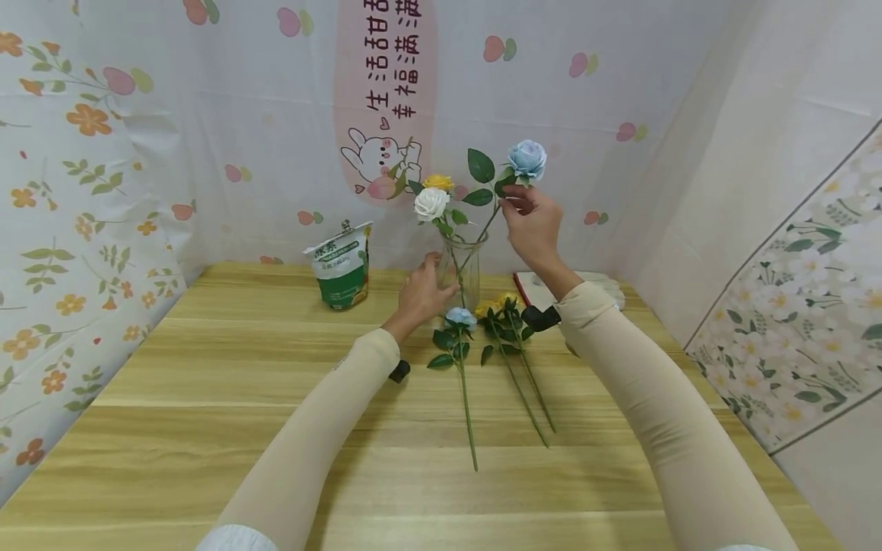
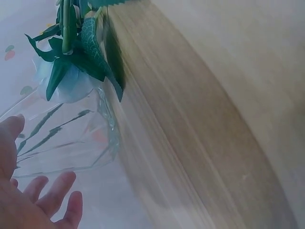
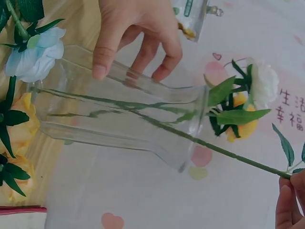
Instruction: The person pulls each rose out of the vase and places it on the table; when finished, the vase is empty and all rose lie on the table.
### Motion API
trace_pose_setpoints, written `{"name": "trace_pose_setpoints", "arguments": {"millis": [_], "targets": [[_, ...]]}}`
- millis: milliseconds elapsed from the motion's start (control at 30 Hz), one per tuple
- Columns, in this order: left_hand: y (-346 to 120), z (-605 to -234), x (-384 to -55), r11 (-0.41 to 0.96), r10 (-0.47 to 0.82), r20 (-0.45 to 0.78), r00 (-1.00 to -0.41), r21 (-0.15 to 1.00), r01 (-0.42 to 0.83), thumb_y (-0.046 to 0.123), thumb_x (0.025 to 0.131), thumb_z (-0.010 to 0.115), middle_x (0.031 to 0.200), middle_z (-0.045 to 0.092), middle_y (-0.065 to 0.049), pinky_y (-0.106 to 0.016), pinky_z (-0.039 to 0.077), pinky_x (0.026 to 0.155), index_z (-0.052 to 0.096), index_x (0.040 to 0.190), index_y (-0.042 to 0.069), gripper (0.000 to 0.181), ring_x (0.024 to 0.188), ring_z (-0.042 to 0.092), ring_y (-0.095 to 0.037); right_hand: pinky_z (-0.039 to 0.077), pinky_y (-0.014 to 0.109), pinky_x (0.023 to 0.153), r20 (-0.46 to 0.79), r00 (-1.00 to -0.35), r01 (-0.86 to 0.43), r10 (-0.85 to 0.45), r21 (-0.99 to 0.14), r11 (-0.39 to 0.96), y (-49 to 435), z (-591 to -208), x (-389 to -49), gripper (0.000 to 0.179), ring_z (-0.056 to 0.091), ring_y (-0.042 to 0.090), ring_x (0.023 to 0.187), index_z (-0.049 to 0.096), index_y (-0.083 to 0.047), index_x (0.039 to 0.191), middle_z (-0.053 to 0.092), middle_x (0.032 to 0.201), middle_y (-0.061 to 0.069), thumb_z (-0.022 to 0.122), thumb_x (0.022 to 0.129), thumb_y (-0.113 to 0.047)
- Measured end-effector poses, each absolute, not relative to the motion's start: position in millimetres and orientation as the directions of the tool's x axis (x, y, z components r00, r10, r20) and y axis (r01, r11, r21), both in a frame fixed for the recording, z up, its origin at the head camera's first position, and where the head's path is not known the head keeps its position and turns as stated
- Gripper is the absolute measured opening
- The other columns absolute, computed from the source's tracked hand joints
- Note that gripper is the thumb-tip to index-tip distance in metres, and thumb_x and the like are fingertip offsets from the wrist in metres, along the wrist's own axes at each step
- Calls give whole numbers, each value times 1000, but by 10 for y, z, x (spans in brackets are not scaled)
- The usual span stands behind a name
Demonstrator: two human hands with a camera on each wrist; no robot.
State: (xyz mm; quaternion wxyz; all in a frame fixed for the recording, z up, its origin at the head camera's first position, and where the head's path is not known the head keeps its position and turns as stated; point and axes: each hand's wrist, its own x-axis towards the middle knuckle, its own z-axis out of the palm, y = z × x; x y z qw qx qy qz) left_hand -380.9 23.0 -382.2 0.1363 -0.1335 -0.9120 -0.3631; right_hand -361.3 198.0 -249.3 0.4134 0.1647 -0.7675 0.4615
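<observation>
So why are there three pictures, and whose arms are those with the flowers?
They are one person's arms, no machine. The big picture comes from a camera on the person's head, looking down at a wooden table. The other two come from cameras on each wrist, so things look tipped sideways. The left hand has its fingers round a glass vase holding a white rose and a yellow one. The right hand pinches the stem of a blue rose whose stem reaches down into the vase. On the table lie another blue rose, yellow roses and a green and white pouch.

head above, wrists close; shared vase (image 1: pixel 463 264)
</observation>
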Motion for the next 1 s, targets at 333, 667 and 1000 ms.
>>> {"name": "trace_pose_setpoints", "arguments": {"millis": [333, 667, 1000], "targets": [[202, -3768, -3793, 684, 177, 284, -942, 654, 325, 37, 91, 72, 140, 56, -12, -45, 53, 69, 32, 150, 15, 75, 100, 66, -33, 51, 13, 66, 828, -550, -685, 106, -520, 510, 1978, -2399, -3497, 14, 73, 28, 84, 75, 3, 101, 75, 98, 14, 70, 91, -4], [91, -3599, -3674, 676, 296, 258, -920, 623, 393, 36, 94, 68, 145, 49, -15, -45, 53, 82, 29, 153, 11, 76, 111, 61, -32, 48, 12, 69, 915, -392, -801, 93, -389, 455, 1924, -2242, -3322, 13, 69, 43, 84, 70, 16, 99, 71, 95, 29, 66, 88, 10], [-186, -3274, -3282, 516, 381, 323, -866, 703, 489, 36, 95, 67, 158, 32, -13, -51, 50, 93, 24, 155, 15, 77, 128, 51, -36, 50, 12, 71, 962, -271, -824, 43, -255, 505, 2017, -2111, -3137, 10, 72, 31, 82, 72, 9, 96, 75, 94, 17, 71, 88, 4]]}}
